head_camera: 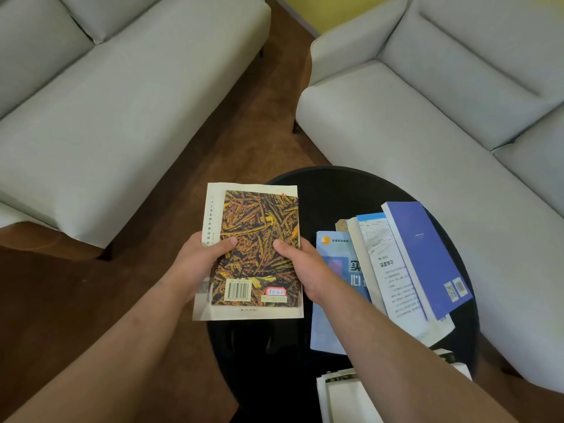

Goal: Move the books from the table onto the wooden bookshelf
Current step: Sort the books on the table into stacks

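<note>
You are gripping the wheat book (256, 248) with both your left hand (200, 257) and your right hand (300, 264), lifting it clear beside the counter (335, 190). Keep thumbs pressing flat, carrying it level; the bookshelf isn't showing.

Lounge (homelike): two grey sofas (122, 96), round black table (335, 190).
</note>
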{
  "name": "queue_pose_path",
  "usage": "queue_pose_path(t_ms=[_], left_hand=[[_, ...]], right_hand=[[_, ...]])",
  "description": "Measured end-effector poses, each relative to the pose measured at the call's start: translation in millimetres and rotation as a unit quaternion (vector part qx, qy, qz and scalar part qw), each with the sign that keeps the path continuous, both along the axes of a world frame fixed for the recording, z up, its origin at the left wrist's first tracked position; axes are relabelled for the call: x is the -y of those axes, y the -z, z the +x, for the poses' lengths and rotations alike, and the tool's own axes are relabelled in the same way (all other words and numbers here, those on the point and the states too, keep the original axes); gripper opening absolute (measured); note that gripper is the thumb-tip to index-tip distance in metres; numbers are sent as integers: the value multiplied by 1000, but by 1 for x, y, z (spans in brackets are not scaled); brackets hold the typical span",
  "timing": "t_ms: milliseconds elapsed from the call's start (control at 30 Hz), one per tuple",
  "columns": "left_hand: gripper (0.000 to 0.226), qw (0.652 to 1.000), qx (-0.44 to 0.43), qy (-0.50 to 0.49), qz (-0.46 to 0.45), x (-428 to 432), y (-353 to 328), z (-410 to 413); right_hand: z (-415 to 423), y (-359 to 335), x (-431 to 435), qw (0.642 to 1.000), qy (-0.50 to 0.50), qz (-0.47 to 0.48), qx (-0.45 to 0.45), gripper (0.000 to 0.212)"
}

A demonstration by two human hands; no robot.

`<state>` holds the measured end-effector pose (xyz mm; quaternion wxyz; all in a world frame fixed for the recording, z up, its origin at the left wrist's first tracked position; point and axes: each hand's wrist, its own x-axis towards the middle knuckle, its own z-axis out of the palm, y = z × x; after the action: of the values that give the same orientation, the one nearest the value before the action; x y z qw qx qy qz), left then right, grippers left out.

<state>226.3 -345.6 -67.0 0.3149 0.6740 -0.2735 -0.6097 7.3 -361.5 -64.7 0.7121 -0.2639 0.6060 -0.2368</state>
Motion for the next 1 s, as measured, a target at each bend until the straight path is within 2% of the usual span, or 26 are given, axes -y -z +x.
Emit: queue_pose_path(t_ms=[100, 167, 233, 267, 300, 400, 433, 500, 533, 600, 700, 767, 800, 867, 933, 1000], left_hand=[[45, 999, 45, -4, 11, -2, -10, -4], [57, 986, 166, -26, -7, -11, -23, -13], [56, 933, 330, -73, -125, -30, -40, -31], [48, 900, 374, -83, -206, -41, -50, -44], [40, 885, 377, -74, -263, -53, -59, -60], [18, 908, 266, 29, -322, -87, -69, -113], [13, 916, 235, 71, -319, -96, -66, -131], [19, 936, 178, 128, -277, -107, -54, -166], [23, 951, 149, 142, -232, -109, -46, -182], [36, 972, 127, 158, -116, -104, -31, -211], [84, 953, 239, 185, -32, -82, -7, -244], [103, 928, 311, 205, -1, -70, -1, -257], [110, 919, 336, 206, 21, -66, 1, -261], [115, 923, 341, 170, 58, -60, 7, -261], [115, 939, 313, 125, 64, -58, 11, -260], [119, 949, 286, 111, 67, -56, 13, -259]], right_hand=[[-5, -14, -1, 993, -57, -58, -82, 33], [-16, -22, -5, 985, -90, -88, -118, 26], [-36, -32, -12, 980, -104, -101, -138, 36], [-49, -37, -17, 977, -102, -106, -153, 41], [-65, -41, -21, 974, -92, -117, -170, 40], [-125, -49, -33, 953, -54, -162, -252, 29], [-146, -51, -35, 943, -41, -176, -280, 26], [-186, -51, -36, 920, -17, -199, -336, 17], [-204, -49, -35, 902, -18, -211, -376, 10], [-236, -37, -31, 860, -48, -230, -453, 12], [-271, -13, -19, 830, -83, -236, -498, 11], [-287, 2, -9, 815, -109, -211, -528, 41], [-293, 7, -6, 822, -112, -178, -529, 59], [-304, 15, -1, 869, -99, -107, -472, 85], [-313, 22, 0, 900, -99, -67, -419, 92], [-317, 25, -2, 900, -115, -49, -417, 96]])
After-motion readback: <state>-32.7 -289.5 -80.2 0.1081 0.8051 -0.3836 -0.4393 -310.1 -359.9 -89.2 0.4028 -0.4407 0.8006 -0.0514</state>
